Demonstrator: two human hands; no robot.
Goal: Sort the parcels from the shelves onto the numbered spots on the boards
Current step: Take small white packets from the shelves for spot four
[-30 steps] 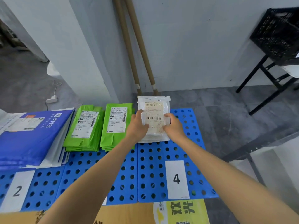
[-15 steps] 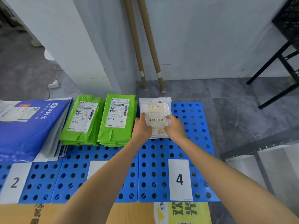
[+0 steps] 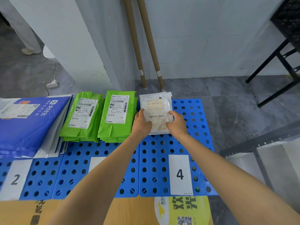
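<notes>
Thumb on top, the left hand [image 3: 141, 123] pinches the left edge of a white parcel [image 3: 156, 109], and the right hand [image 3: 176, 123] grips its right edge the same way, probably to square it up as it is laid down. The parcel lies flat between them, at the far end of the blue board [image 3: 155, 159], beyond the label marked 4 [image 3: 180, 174]. Green parcels [image 3: 116, 114] are stacked just beside it to the left.
</notes>
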